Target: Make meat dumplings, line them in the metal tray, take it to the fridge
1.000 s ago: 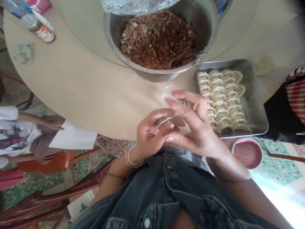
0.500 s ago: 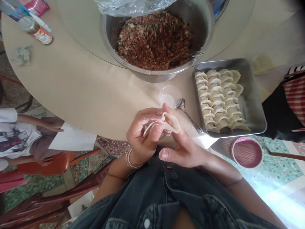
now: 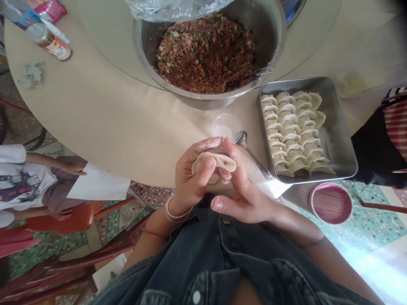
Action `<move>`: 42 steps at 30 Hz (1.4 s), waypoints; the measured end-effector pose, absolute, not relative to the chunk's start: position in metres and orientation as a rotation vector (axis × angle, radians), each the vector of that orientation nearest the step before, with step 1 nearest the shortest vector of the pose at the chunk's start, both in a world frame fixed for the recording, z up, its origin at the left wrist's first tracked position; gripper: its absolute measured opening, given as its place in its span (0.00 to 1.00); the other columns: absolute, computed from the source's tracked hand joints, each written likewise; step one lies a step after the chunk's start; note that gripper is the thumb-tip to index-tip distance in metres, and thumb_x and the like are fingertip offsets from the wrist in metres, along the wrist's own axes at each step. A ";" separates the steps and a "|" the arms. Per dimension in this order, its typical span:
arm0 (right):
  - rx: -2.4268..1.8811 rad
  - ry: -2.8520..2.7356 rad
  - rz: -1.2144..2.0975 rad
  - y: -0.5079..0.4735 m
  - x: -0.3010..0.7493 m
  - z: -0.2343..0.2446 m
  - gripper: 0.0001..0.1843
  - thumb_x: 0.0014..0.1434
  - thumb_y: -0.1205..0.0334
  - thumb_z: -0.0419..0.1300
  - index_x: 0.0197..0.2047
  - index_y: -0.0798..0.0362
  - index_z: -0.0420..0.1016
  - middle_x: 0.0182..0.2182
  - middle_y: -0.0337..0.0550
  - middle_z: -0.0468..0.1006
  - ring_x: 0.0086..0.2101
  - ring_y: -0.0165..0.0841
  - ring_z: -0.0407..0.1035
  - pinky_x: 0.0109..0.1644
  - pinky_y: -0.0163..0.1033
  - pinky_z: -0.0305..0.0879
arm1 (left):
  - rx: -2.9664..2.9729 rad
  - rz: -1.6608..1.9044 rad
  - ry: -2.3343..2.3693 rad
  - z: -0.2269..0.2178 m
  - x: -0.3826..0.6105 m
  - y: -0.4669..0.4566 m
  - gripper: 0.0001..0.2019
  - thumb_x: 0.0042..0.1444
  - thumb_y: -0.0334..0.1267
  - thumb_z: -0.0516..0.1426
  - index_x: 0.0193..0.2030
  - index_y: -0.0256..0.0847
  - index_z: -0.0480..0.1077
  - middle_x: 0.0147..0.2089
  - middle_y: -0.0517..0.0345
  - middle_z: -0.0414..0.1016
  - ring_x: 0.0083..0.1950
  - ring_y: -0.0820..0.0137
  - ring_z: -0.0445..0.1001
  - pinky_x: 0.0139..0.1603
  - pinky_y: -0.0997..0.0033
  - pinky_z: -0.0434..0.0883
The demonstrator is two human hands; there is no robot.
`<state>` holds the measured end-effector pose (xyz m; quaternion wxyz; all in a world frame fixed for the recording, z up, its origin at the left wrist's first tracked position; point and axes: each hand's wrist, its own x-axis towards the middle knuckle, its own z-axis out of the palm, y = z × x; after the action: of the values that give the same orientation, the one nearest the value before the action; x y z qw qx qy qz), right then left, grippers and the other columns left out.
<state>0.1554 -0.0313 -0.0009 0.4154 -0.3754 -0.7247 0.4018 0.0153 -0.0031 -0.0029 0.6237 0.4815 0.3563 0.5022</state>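
My left hand (image 3: 193,178) cups a half-folded dumpling wrapper (image 3: 216,162) with a bit of filling showing inside, its thumb pressed on the wrapper's near edge. My right hand (image 3: 241,190) supports the wrapper from the right, fingers under and beside it, thumb stretched out toward my body. Both hands hover at the near edge of the round table (image 3: 104,118). Just beyond them stand a small clear dish of water (image 3: 226,127) and a metal spoon (image 3: 254,156).
A big steel bowl of minced filling (image 3: 206,51) sits ahead. A steel tray (image 3: 341,140) at the right holds several rows of folded dumplings (image 3: 294,131). A pink cup (image 3: 330,202) is below the tray. Bottles (image 3: 47,40) lie far left. Another person sits at the left (image 3: 28,182).
My right hand came off the top of the wrapper and dropped beside and under it; the wrapper, covered a second ago, now shows folded over between both hands.
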 end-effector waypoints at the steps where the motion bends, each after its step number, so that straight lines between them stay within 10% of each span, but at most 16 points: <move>1: -0.975 -1.819 1.045 -0.034 0.154 -0.003 0.51 0.62 0.49 0.58 0.73 0.41 0.22 0.71 0.49 0.42 0.70 0.39 0.41 0.72 0.54 0.49 | 1.120 1.221 0.829 -0.004 0.016 -0.002 0.10 0.65 0.46 0.53 0.48 0.51 0.72 0.39 0.61 0.77 0.26 0.76 0.74 0.25 0.72 0.74; 11: -1.031 -1.816 1.094 -0.042 0.146 -0.018 0.53 0.64 0.46 0.54 0.69 0.38 0.10 0.73 0.43 0.32 0.72 0.41 0.31 0.73 0.53 0.47 | 1.347 1.402 0.944 -0.010 0.029 -0.003 0.06 0.63 0.43 0.55 0.38 0.48 0.73 0.43 0.56 0.72 0.37 0.70 0.73 0.33 0.67 0.75; 17: -1.213 -1.824 0.621 -0.034 0.154 -0.008 0.35 0.65 0.51 0.52 0.72 0.39 0.45 0.63 0.47 0.59 0.63 0.43 0.56 0.65 0.54 0.60 | 1.346 1.365 0.948 -0.013 0.029 -0.007 0.11 0.65 0.43 0.53 0.54 0.53 0.66 0.48 0.58 0.72 0.41 0.72 0.74 0.41 0.68 0.76; 22: -1.406 -1.778 -0.153 -0.029 0.164 -0.007 0.19 0.58 0.55 0.61 0.53 0.42 0.74 0.52 0.44 0.72 0.52 0.46 0.63 0.56 0.58 0.61 | 0.995 1.062 0.746 -0.007 0.030 -0.015 0.22 0.64 0.53 0.52 0.64 0.61 0.55 0.65 0.58 0.66 0.59 0.59 0.73 0.49 0.59 0.78; 27: -1.263 -1.691 -0.281 -0.030 0.173 -0.010 0.16 0.57 0.64 0.61 0.48 0.39 0.77 0.38 0.38 0.79 0.45 0.43 0.66 0.47 0.53 0.66 | 0.731 0.869 0.589 -0.001 0.035 -0.008 0.19 0.66 0.52 0.47 0.58 0.50 0.66 0.61 0.54 0.73 0.56 0.61 0.76 0.49 0.60 0.79; 42: -1.264 -1.688 -0.051 -0.051 0.211 -0.014 0.22 0.57 0.54 0.65 0.55 0.38 0.74 0.43 0.41 0.76 0.47 0.42 0.69 0.49 0.52 0.67 | 0.593 0.640 0.555 -0.002 0.048 -0.004 0.11 0.62 0.44 0.56 0.45 0.44 0.76 0.43 0.54 0.81 0.45 0.66 0.80 0.47 0.64 0.79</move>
<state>0.2112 -0.0507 -0.0138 0.4934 -0.5211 -0.6961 -0.0210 0.0480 -0.0042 -0.0022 0.8693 0.2834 0.2655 0.3058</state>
